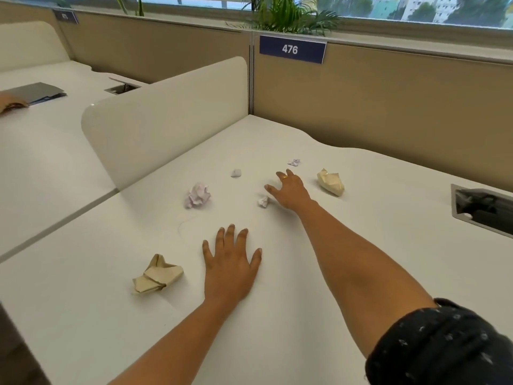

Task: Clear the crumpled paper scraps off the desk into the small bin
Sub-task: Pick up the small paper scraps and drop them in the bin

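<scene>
Open desk (416, 232) runs to a wavy far edge (divider (166, 112) on the left). The right hand (290, 191), fingers spread, is just beside a small white paper scrap (263, 202); the left hand (230, 263) lies flat.

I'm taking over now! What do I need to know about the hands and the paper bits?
Left hand: open, flat on the desk.
Right hand: open, stretched forward, empty, beside the small white scrap.
Also on the desk: near beige scrap, pinkish ball, tiny left scrap, tiny far scrap, far beige scrap.
Bin: not in view.
Done: nothing that shows.
Left: all six scraps.
</scene>
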